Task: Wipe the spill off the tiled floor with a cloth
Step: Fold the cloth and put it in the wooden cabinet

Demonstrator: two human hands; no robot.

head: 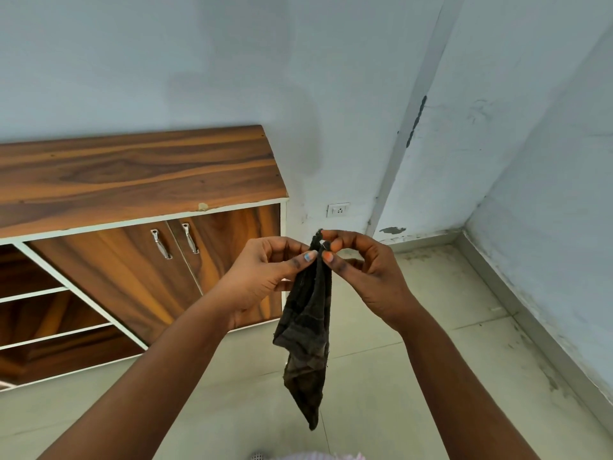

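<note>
Pale tiled floor (414,327) runs back to a corner of scuffed blue walls (199,61), with open floor to the right and in front — a wooden cabinet (132,180) closes off the left side, its right edge just behind the hands. Both hands are raised in mid-air: the left hand (265,280) and right hand (368,273) pinch the top edge of a dark cloth (306,333), which hangs limp above the floor, clear of the cabinet.
</note>
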